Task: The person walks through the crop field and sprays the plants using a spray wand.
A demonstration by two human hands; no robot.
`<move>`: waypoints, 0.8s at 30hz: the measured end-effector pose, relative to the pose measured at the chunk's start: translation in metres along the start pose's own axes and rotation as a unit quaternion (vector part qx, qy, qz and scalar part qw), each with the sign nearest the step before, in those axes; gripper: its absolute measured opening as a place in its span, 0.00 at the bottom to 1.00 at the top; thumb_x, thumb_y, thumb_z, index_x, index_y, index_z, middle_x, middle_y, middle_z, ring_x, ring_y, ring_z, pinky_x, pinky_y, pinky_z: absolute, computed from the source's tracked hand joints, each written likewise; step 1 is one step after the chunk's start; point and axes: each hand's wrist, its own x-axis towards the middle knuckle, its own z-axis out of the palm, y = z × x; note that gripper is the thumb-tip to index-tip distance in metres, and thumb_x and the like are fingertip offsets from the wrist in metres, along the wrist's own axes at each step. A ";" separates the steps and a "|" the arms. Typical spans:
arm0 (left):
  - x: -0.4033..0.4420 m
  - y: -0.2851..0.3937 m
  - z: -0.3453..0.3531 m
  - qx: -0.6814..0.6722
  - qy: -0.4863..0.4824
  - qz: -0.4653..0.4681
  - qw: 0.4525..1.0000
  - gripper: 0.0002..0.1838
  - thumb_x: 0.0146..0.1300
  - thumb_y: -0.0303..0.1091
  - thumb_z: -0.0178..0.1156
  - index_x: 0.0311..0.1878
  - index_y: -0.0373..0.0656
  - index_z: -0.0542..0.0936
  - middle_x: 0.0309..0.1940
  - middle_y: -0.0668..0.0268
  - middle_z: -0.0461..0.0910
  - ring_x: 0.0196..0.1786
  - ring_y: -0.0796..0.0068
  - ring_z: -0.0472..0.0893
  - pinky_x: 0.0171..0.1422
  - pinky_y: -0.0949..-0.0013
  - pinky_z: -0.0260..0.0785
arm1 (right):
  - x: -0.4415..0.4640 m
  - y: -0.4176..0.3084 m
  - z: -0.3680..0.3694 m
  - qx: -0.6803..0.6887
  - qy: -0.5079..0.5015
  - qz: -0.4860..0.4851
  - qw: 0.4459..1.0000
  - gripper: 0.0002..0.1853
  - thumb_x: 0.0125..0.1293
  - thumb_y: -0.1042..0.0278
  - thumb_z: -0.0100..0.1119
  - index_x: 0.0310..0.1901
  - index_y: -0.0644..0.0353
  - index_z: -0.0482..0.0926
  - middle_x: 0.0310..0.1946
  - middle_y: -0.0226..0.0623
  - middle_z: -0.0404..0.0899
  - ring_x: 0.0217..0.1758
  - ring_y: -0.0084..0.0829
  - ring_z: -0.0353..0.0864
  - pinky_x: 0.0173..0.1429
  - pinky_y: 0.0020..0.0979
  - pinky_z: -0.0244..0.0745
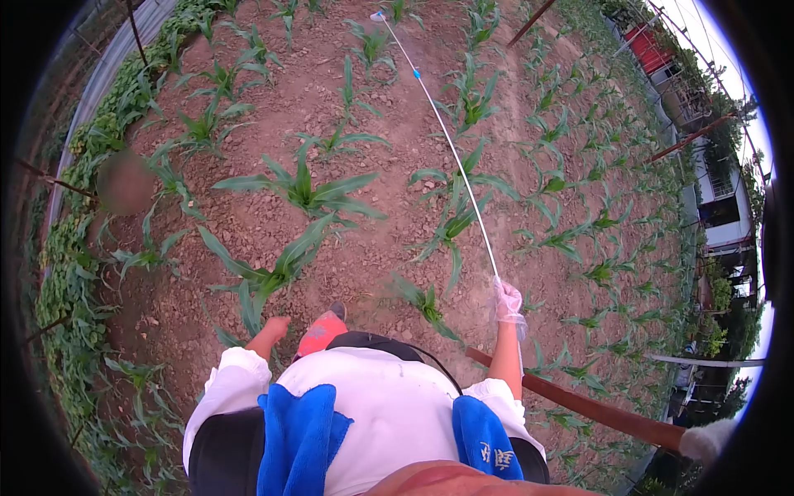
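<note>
- The white pole (pixel 457 155) is held near its near end by the right hand (pixel 508 301). The fingers are closed around it, and a thin clear glove (pixel 519 320) is worn on this hand.
- From the right hand, the pole is extended to the far side, leaning to the left, above the soil (pixel 397 240). A blue joint (pixel 416 73) is seen on its far part, and a small white and blue head (pixel 378 16) is seen at its far end.
- The left hand (pixel 276 327) is kept well apart from the right hand. It is placed over the soil, near a corn plant (pixel 271 279). It cannot be told if its fingers are open or closed, and no held object can be made out.
- A blue towel (pixel 302 438) is hung down on both sides of the white shirt (pixel 372 405).
- A red-brown bar (pixel 604 407) is placed at the near right, and it is partly covered by the right forearm.
- The field is planted with rows of young corn. It is bordered by leafy green plants (pixel 74 273) on the left and by buildings (pixel 724 198) on the right.
</note>
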 end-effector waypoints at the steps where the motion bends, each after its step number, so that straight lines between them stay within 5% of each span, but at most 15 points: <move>1: -0.024 0.044 -0.008 -0.084 -0.010 -0.077 0.993 0.14 0.47 0.41 0.42 0.24 0.39 0.69 0.17 0.60 0.69 0.18 0.69 0.68 0.22 0.67 0.59 | -0.005 0.006 -0.008 -0.036 0.004 -0.014 0.999 0.10 0.44 0.64 0.53 0.23 0.62 0.72 0.12 0.18 0.62 0.13 0.10 0.55 0.16 0.13 0.51; 3: 0.011 0.035 0.016 -0.180 -0.041 -0.014 0.983 0.16 0.48 0.44 0.42 0.20 0.39 0.69 0.14 0.64 0.68 0.15 0.75 0.65 0.18 0.71 0.56 | -0.038 0.007 -0.023 -0.009 0.006 -0.020 1.000 0.09 0.44 0.64 0.53 0.23 0.62 0.73 0.12 0.18 0.62 0.13 0.10 0.55 0.15 0.12 0.51; 5: -0.014 0.067 0.017 -0.070 -0.028 -0.007 0.997 0.17 0.48 0.44 0.42 0.18 0.39 0.69 0.13 0.64 0.68 0.16 0.74 0.66 0.19 0.70 0.57 | -0.052 0.017 -0.040 0.019 -0.007 -0.005 1.000 0.09 0.44 0.65 0.53 0.23 0.63 0.73 0.14 0.20 0.65 0.15 0.11 0.59 0.18 0.13 0.55; 8: 0.003 0.062 0.049 -0.074 0.013 0.081 0.994 0.17 0.47 0.43 0.43 0.18 0.37 0.69 0.12 0.64 0.67 0.17 0.74 0.67 0.21 0.71 0.58 | -0.090 0.056 -0.065 0.034 0.013 -0.019 0.999 0.09 0.44 0.66 0.53 0.25 0.64 0.73 0.17 0.24 0.68 0.20 0.13 0.63 0.24 0.14 0.59; 11: -0.001 0.031 0.078 0.130 0.014 0.238 0.962 0.12 0.48 0.39 0.41 0.21 0.42 0.70 0.17 0.59 0.70 0.21 0.64 0.70 0.24 0.66 0.61 | -0.125 0.096 -0.100 0.063 -0.018 0.057 0.996 0.10 0.44 0.66 0.53 0.26 0.65 0.72 0.20 0.26 0.70 0.23 0.14 0.65 0.28 0.16 0.61; 15: -0.068 -0.003 0.110 -0.058 0.020 0.056 0.997 0.08 0.45 0.37 0.43 0.25 0.45 0.69 0.21 0.57 0.70 0.25 0.58 0.70 0.27 0.62 0.61 | -0.170 0.147 -0.141 0.074 -0.051 0.068 0.994 0.10 0.44 0.66 0.53 0.26 0.65 0.72 0.20 0.27 0.70 0.23 0.14 0.65 0.29 0.16 0.61; 18: -0.101 -0.050 0.118 0.115 -0.012 0.168 0.979 0.10 0.41 0.36 0.46 0.28 0.44 0.68 0.21 0.56 0.70 0.24 0.58 0.69 0.27 0.62 0.61 | -0.206 0.150 -0.160 0.043 -0.029 0.005 0.999 0.10 0.44 0.66 0.53 0.26 0.65 0.72 0.21 0.29 0.71 0.24 0.15 0.66 0.31 0.16 0.61; 20: -0.144 -0.053 0.115 0.384 -0.019 0.251 0.888 0.11 0.40 0.36 0.46 0.29 0.43 0.68 0.21 0.56 0.70 0.25 0.59 0.70 0.27 0.62 0.61 | -0.225 0.147 -0.175 0.037 -0.033 -0.011 0.999 0.11 0.44 0.67 0.53 0.27 0.66 0.72 0.22 0.31 0.71 0.26 0.16 0.67 0.33 0.16 0.62; 24: -0.127 -0.115 0.121 0.239 -0.013 0.106 0.965 0.15 0.46 0.43 0.43 0.23 0.40 0.70 0.16 0.61 0.69 0.17 0.68 0.66 0.21 0.66 0.59 | -0.278 0.155 -0.208 -0.007 -0.018 -0.030 0.999 0.10 0.44 0.68 0.53 0.27 0.67 0.72 0.23 0.30 0.71 0.26 0.16 0.66 0.34 0.16 0.62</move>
